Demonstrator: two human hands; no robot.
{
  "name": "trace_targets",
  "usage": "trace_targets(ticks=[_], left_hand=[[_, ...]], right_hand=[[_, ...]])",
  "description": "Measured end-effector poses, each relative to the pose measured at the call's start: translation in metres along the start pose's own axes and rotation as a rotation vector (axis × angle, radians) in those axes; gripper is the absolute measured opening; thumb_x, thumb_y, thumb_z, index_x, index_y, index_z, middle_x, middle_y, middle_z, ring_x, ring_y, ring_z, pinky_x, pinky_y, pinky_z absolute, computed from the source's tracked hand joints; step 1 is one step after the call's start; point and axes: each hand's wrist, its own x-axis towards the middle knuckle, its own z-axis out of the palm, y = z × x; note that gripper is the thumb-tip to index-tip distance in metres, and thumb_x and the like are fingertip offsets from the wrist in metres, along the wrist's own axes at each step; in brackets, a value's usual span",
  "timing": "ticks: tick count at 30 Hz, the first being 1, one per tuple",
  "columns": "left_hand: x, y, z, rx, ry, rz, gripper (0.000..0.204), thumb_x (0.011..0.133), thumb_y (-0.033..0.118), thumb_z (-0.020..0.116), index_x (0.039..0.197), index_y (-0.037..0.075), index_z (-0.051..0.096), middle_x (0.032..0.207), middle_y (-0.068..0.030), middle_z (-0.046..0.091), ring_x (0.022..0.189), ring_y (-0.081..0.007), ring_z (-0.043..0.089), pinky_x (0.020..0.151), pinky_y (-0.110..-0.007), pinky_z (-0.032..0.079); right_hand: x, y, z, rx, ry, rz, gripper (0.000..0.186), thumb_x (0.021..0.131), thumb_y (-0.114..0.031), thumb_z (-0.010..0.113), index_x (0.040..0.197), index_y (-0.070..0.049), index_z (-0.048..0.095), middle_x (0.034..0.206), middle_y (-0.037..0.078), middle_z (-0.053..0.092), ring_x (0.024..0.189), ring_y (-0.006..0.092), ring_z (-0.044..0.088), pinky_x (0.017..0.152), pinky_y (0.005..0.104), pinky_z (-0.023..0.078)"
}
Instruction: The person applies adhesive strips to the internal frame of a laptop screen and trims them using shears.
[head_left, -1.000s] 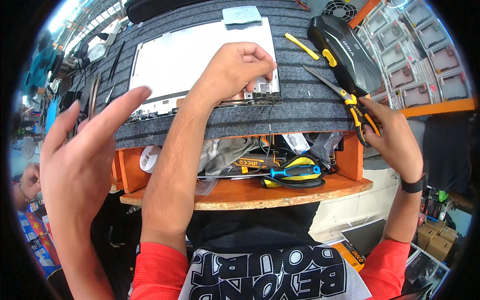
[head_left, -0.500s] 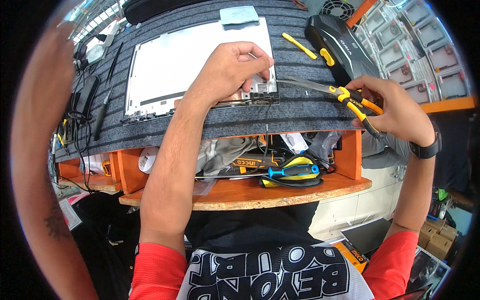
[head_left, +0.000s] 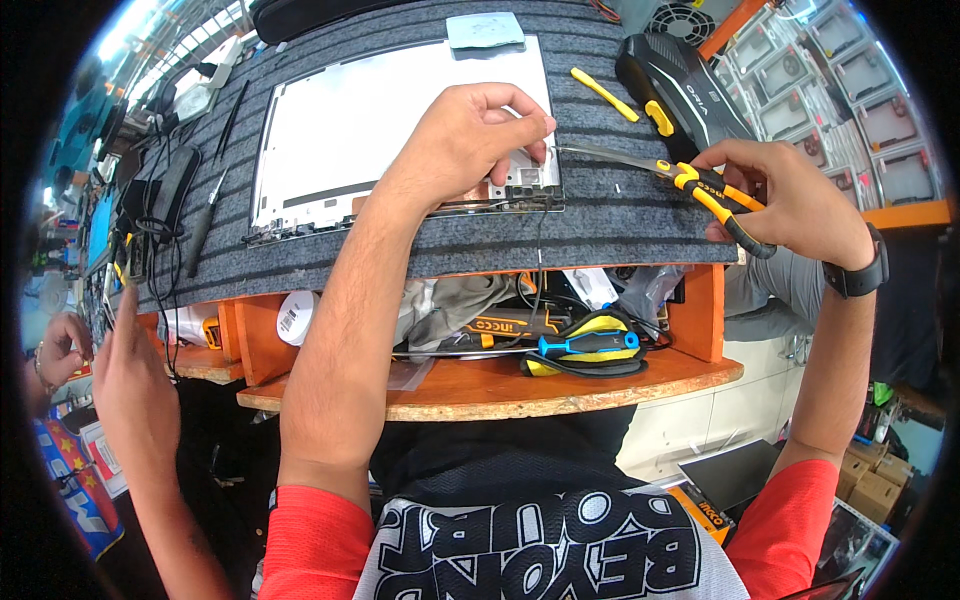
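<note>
A thin white flat panel point(head_left: 340, 130), like a display panel with small circuit parts along its near edge, lies on the grey striped mat. My left hand point(head_left: 470, 140) rests over its right part, thumb and fingers pinched near the right edge; anything between them is too small to make out. In my right hand point(head_left: 790, 195) are long-nose pliers point(head_left: 680, 172) with yellow and black handles. The tips of their long silver jaws point left, at the panel's right edge close to my left fingertips. I cannot tell whether the jaws grip anything.
A yellow pry stick point(head_left: 605, 95) and a black case point(head_left: 680, 90) lie beyond the pliers. A pale blue packet point(head_left: 485, 33) overlaps the panel's far corner. Below, an orange shelf point(head_left: 480, 398) holds tools. Another person's hand point(head_left: 135, 390) and cables point(head_left: 155, 225) are at left.
The other person's arm at the left has dropped from high up to beside the bench, and a further hand shows there. My hands hold nearly the same place; the view has shifted slightly.
</note>
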Motion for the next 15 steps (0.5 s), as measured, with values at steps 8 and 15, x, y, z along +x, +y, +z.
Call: trace_targets(ticks=[8,15], left_hand=[[0.0007,-0.0003,-0.0013,-0.007,-0.018,0.022,0.019,0.103,0.02,0.072,0.109,0.003,0.076,0.085,-0.0049,0.078,0.045,-0.0022,0.052,0.032,-0.021,0.03],[0.001,-0.001,-0.0006,-0.004,-0.014,0.031,0.019,0.103,0.02,0.071,0.11,0.002,0.075,0.085,-0.0058,0.078,0.045,-0.0024,0.052,0.032,-0.021,0.029]], right_hand=[[0.0026,-0.0035,-0.004,0.0,-0.025,0.037,0.061,0.075,-0.022,0.098,0.127,-0.003,0.073,0.071,-0.004,0.054,0.062,0.0069,0.044,0.057,0.0283,0.03],[0.0029,-0.0045,-0.0027,-0.013,0.017,0.001,0.06,0.074,-0.025,0.099,0.124,-0.002,0.075,0.072,-0.001,0.057,0.063,0.0105,0.047,0.057,0.0306,0.033]])
